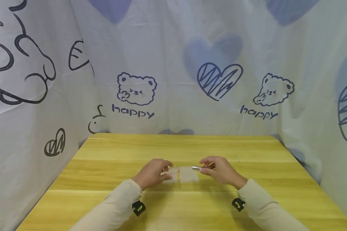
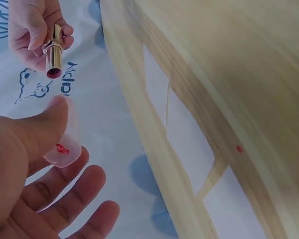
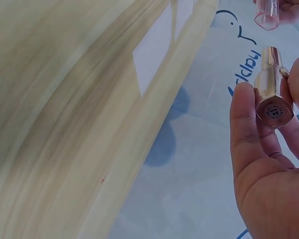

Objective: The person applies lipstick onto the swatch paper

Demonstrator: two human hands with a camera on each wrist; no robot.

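Note:
Between its thumb and forefinger, my left hand (image 1: 153,174) pinches a clear pinkish lipstick cap (image 2: 73,130) with a red mark on it. The other left fingers are spread loosely. My right hand (image 1: 223,171) grips a shiny gold lipstick tube (image 3: 270,82), thumb on one side and fingers on the other. A round label shows on the tube's base. In the left wrist view its open end looks dark red inside and points towards the cap, with a gap between them. Both hands are raised over the table beside white paper pieces (image 1: 189,175).
The wood-grain table (image 1: 104,205) has several white paper rectangles (image 2: 189,132) in a row, partly behind the left hand in the head view. Small red marks (image 2: 239,148) spot the tabletop. A white printed cloth (image 1: 173,106) hangs behind the table and along its sides.

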